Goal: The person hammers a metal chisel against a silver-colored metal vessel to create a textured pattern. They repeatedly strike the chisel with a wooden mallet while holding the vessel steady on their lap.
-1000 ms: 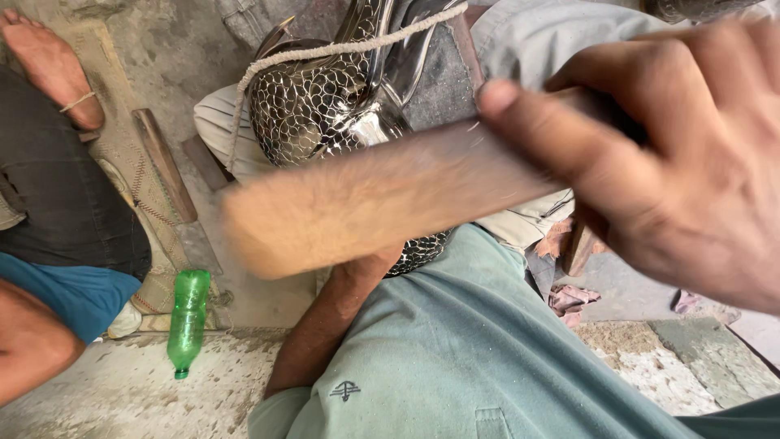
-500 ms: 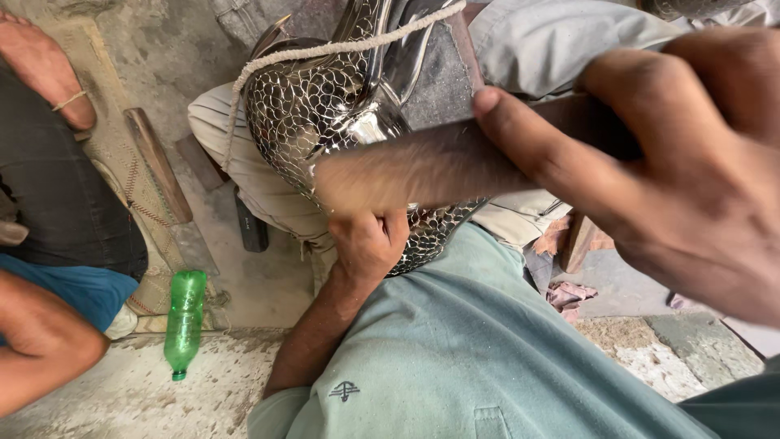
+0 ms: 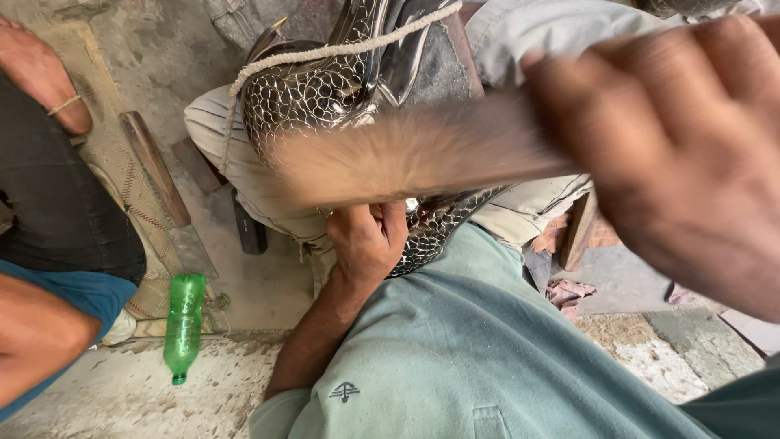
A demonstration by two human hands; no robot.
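Note:
My right hand (image 3: pixel 682 154) fills the right side of the head view, close to the camera, gripping a flat wooden stick (image 3: pixel 406 154) that is blurred with motion. The stick crosses over a shiny metal object (image 3: pixel 313 93) with a scale-like engraved pattern, which rests on a lap covered in beige cloth. A pale rope (image 3: pixel 325 55) runs across the top of the metal. My left hand (image 3: pixel 370 236) is closed in a fist under the stick, pressed against the lower edge of the metal object. What it grips is hidden.
A green plastic bottle (image 3: pixel 184 325) lies on the concrete floor at lower left. A wooden-handled tool (image 3: pixel 154 167) rests on a woven mat. Another person's foot (image 3: pixel 41 73), dark trousers and arm (image 3: pixel 36 333) occupy the left edge. Rags (image 3: pixel 569 289) lie at right.
The wooden stick has swung back and forth over the metal object, now blurred wider to the left. My left hand has come into sight beneath it.

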